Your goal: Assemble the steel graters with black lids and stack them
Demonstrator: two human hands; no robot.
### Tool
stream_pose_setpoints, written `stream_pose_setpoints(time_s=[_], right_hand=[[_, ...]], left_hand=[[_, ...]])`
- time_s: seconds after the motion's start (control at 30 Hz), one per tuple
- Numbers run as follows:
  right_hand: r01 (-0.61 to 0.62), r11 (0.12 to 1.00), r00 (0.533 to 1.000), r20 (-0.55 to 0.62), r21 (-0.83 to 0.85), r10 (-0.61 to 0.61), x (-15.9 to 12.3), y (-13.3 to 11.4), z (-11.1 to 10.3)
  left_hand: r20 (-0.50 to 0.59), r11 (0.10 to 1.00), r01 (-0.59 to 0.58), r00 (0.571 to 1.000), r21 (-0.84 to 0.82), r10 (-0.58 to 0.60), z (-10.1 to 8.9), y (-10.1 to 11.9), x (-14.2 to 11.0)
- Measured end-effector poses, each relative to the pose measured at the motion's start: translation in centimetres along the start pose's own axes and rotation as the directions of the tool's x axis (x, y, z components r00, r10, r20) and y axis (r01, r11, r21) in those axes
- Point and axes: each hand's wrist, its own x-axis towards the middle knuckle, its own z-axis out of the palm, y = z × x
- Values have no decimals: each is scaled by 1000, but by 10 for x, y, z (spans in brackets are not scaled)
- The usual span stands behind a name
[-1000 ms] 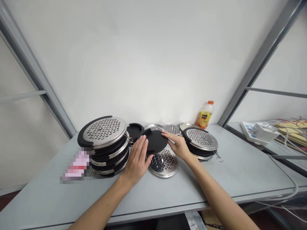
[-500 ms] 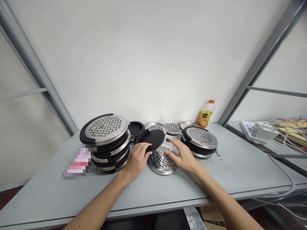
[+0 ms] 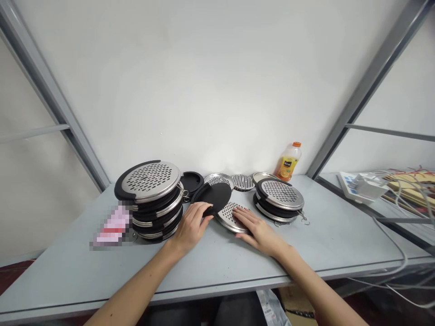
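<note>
Black disc (image 3: 219,195) sat in the left hand (image 3: 193,224), fingers clamped on its edge; the right hand (image 3: 261,232), thumb and fingers apart, lay on the perforated disc (image 3: 227,214), perhaps steadying it.

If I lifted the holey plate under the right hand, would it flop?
The holey plate is probably stiff: it looks like metal. It may feel slippery, since it's shiny. With so many holes, it's likely fairly light.

You've got orange-capped bottle (image 3: 287,165) near wall (image 3: 217,86), pink item (image 3: 114,222) (pixelated) on desk's (image 3: 217,271) left; your right: white power strip (image 3: 347,185), cables (image 3: 405,259), yellow pieces (image 3: 411,184).
</note>
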Motion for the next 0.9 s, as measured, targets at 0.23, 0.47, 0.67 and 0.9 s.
stream_pose_setpoints(time_s=[0.23, 0.47, 0.67, 0.9], right_hand=[[-200, 958, 896, -358, 207, 264, -11, 20, 7], [-187, 947, 883, -377, 262, 278, -9, 21, 11], [-42, 996, 970, -235, 84, 61, -6, 14, 7], [18, 1000, 999, -47, -7, -19, -2, 7, 8]], left_hand=[[52, 995, -96, 994, 29, 95, -7, 14, -15], [268, 989, -136, 957, 62, 115, -9, 16, -22], [430, 991, -123, 898, 43, 93, -2, 7, -19], [386, 1000, 5, 923, 15, -10, -7, 2, -7]])
